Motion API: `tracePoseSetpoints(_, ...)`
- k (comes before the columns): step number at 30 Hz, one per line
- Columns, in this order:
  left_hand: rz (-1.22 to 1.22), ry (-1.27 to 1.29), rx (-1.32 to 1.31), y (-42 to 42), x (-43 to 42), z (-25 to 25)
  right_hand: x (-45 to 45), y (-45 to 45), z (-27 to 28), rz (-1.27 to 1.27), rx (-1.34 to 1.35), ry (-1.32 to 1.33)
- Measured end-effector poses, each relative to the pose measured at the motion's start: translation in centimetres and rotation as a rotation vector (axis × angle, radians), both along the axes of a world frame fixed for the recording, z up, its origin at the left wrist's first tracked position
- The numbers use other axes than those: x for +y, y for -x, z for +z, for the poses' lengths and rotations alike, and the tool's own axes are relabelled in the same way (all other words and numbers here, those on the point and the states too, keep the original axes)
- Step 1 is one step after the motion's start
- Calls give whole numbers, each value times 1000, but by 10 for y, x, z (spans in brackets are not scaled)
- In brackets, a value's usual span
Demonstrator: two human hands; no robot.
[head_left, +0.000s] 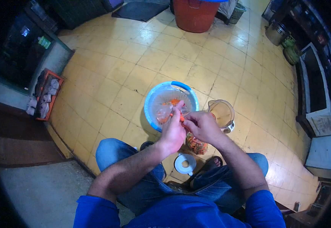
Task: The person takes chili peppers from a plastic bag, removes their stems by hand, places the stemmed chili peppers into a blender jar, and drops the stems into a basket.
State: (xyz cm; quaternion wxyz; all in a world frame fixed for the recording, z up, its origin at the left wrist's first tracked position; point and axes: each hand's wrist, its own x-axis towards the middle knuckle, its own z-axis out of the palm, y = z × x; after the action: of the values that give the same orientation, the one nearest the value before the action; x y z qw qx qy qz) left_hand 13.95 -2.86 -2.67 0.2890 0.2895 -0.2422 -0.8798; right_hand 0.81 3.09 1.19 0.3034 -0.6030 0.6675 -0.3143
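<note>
My left hand [173, 133] is closed around red chilies [182, 118], with the thumb side up. My right hand [204, 128] meets it from the right, its thumb and fingers pinched at the chilies' ends. Just beyond both hands stands a blue basin [148, 110], with clear plastic and some orange-red chilies inside. Below my right hand, a clear bag of red and green chilies [197, 146] rests on the floor. Beside that hand is a transparent blender jug [226, 112] with a handle. A round white lid [179, 163] lies between my feet.
Yellow tiles [108, 87] cover the floor. A large red tub [194, 17] and a dark mat [140, 11] are at the far side. An orange crate of shoes [55, 93] stands left. A white-framed cabinet [321, 117] and green gas cylinders [291, 53] line the right.
</note>
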Motion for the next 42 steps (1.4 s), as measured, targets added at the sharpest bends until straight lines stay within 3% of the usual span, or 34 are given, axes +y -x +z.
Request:
tracePoseSetpoints(3, 24, -6, 28, 0, 1, -9, 1, 0, -6, -164, -136, -94)
tracePoseSetpoints(6, -12, 47, 0, -2, 0, -15, 3, 6, -8, -195, -115, 140)
tracePoseSetpoints(8, 14, 102, -8, -1, 1, -11, 3, 11, 0, -107, 135, 261)
tracePoseSetpoints(15, -78, -55, -46, -5, -6, -5, 2, 27, 3, -9, -114, 123)
tracePoseSetpoints(18, 52, -61, -122, -9, -8, -9, -10, 29, -11, -130, -99, 162)
tracePoseSetpoints(21, 57, -35, -152, -10, -8, -11, -16, 23, -11, -62, 187, 507)
tracePoseSetpoints(24, -36, -15, -123, -7, -4, -8, -8, 19, 2, -22, 31, 438)
tracePoseSetpoints(26, -108, -82, -68, -4, -2, -5, -2, 26, 7, -82, -26, 66)
tracePoseSetpoints(27, -108, -85, -68, -4, -2, -5, 2, 33, 9, -82, -27, 63)
tracePoseSetpoints(33, -133, -66, -58, -5, -1, 3, 30, 73, 13, -212, 389, 102)
tracePoseSetpoints(36, -169, -72, 16, -3, 5, 12, 27, 45, 12, -93, 36, -52)
tracePoseSetpoints(39, -170, 42, 89, 1, 11, 18, 23, 17, 8, 33, 33, -66)
tracePoseSetpoints(42, -143, 119, 113, -1, 8, 22, 20, 12, 0, -42, -93, -97)
